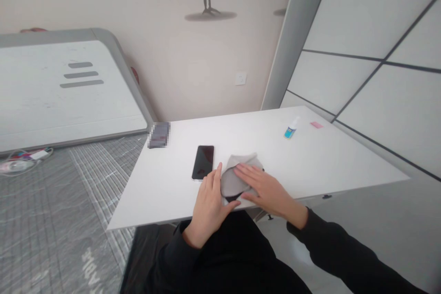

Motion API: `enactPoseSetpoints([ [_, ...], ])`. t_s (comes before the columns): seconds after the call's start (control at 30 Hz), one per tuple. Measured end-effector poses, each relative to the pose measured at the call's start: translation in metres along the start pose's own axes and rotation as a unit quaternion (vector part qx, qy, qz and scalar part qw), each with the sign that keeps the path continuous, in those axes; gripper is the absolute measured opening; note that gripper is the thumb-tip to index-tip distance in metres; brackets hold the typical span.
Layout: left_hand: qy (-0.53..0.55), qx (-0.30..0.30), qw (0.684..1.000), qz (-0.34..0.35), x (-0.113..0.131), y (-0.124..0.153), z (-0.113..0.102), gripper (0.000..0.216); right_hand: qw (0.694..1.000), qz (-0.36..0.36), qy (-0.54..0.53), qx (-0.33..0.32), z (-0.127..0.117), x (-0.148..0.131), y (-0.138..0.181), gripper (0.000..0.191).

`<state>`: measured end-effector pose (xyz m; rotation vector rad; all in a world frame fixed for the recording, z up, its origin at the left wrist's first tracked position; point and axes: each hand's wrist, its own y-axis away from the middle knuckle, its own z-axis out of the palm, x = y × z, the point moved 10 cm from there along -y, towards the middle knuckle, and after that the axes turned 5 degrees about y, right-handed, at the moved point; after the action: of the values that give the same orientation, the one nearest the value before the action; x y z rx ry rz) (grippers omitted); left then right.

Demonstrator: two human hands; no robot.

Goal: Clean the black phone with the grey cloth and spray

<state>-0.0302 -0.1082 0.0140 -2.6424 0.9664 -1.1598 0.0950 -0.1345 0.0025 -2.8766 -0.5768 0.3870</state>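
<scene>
The view looks forward and down from the head, close above the hands [209, 202]. It spans the table [248, 133] around them and the painted wall [203, 64] beyond.

There're 2 hands [211, 200] [264, 187], 1 cloth [230, 183], 1 phone [204, 162], 1 btl [290, 132], 1 tbl [161, 188].

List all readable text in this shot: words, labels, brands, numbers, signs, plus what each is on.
None reads with certainty.
Floor mat: pale lettering at lower left, too blurred to quote.
Small bottle: blue label, too small to read.
Pixelated item, table's far-left corner: obscured, unreadable.
Pink slip: no text discernible.
Phone: dark screen, no text visible.
Grey cloth: none visible.
</scene>
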Motion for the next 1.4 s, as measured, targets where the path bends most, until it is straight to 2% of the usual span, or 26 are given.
enactPoseSetpoints([
  [0.07,0.002,0.009,1.0,0.003,0.0,0.0,0.0,0.117,0.998,0.053,0.03,0.026,-0.002,0.016,-0.004,0.079],
  [0.1,0.004,0.014,1.0,0.005,0.0,0.0,0.0,0.117,0.997,0.056,0.033,0.03,0.0,0.011,-0.005,0.084],
  [0.2,0.007,0.025,1.0,-0.003,-0.002,0.001,-0.001,0.111,1.0,-0.017,-0.008,0.014,0.008,-0.034,-0.005,0.108],
  [0.27,0.005,0.026,1.0,-0.013,-0.004,0.001,-0.002,0.108,0.997,-0.064,-0.043,-0.013,0.011,-0.055,-0.004,0.11],
  [0.33,-0.005,0.023,1.0,-0.012,-0.003,0.001,-0.002,0.109,0.997,-0.06,-0.049,-0.029,0.009,-0.045,-0.004,0.097],
  [0.4,-0.017,0.019,1.0,-0.005,-0.001,0.0,-0.002,0.116,0.999,-0.011,-0.024,-0.019,0.004,-0.014,-0.005,0.083],
  [0.47,-0.024,0.019,1.0,-0.004,0.0,0.0,-0.002,0.12,0.999,0.049,0.011,0.011,-0.003,0.014,-0.004,0.08],
  [0.5,-0.026,0.02,0.999,-0.004,0.0,0.0,-0.002,0.12,0.998,0.06,0.02,0.022,-0.003,0.018,-0.002,0.083],
  [0.57,-0.025,0.02,0.999,-0.004,0.0,0.0,-0.002,0.117,0.999,0.029,0.01,0.021,0.001,0.003,0.002,0.096],
  [0.63,-0.02,0.017,1.0,-0.009,-0.001,0.0,-0.002,0.112,0.999,-0.041,-0.029,-0.006,0.008,-0.027,0.006,0.107],
  [0.7,-0.019,0.014,1.0,-0.013,-0.002,0.001,-0.002,0.11,0.995,-0.081,-0.055,-0.033,0.011,-0.041,0.008,0.102],
  [0.8,-0.023,0.016,1.0,-0.005,0.001,0.0,-0.002,0.116,0.999,-0.02,-0.02,-0.016,0.004,-0.014,0.0,0.077],
  [0.87,-0.021,0.02,1.0,-0.003,0.001,0.0,-0.003,0.118,0.999,0.042,0.019,0.018,-0.001,0.006,-0.005,0.075],
  [0.9,-0.019,0.021,1.0,-0.003,0.001,0.0,-0.003,0.118,0.998,0.053,0.029,0.028,-0.002,0.008,-0.006,0.079],
  [1.0,-0.014,0.018,1.0,-0.013,-0.003,0.0,-0.002,0.111,1.0,-0.017,0.0,0.007,0.006,-0.025,-0.004,0.101],
  [1.07,-0.013,0.015,1.0,-0.023,-0.005,0.001,-0.001,0.106,0.995,-0.083,-0.035,-0.031,0.011,-0.048,0.002,0.102],
  [1.1,-0.013,0.015,0.999,-0.025,-0.005,0.001,-0.001,0.106,0.993,-0.096,-0.045,-0.044,0.011,-0.05,0.005,0.097],
  [1.13,-0.015,0.015,0.999,-0.024,-0.005,0.001,-0.001,0.108,0.994,-0.091,-0.045,-0.048,0.01,-0.044,0.006,0.091],
  [1.2,-0.019,0.018,1.0,-0.017,-0.002,0.0,-0.002,0.115,0.999,-0.037,-0.022,-0.032,0.002,-0.017,0.003,0.076],
  [1.27,-0.02,0.021,1.0,-0.011,-0.001,-0.001,-0.002,0.118,0.999,0.035,0.013,-0.001,-0.005,0.012,-0.001,0.073],
  [1.3,-0.019,0.021,1.0,-0.009,0.0,-0.001,-0.002,0.117,0.998,0.052,0.023,0.008,-0.007,0.017,-0.003,0.075],
  [1.33,-0.018,0.021,1.0,-0.007,0.0,-0.001,-0.002,0.117,0.998,0.049,0.023,0.01,-0.006,0.014,-0.005,0.08],
  [1.4,-0.019,0.019,1.0,-0.008,-0.001,-0.001,-0.001,0.115,1.0,-0.004,-0.008,-0.006,0.0,-0.013,-0.006,0.094],
])
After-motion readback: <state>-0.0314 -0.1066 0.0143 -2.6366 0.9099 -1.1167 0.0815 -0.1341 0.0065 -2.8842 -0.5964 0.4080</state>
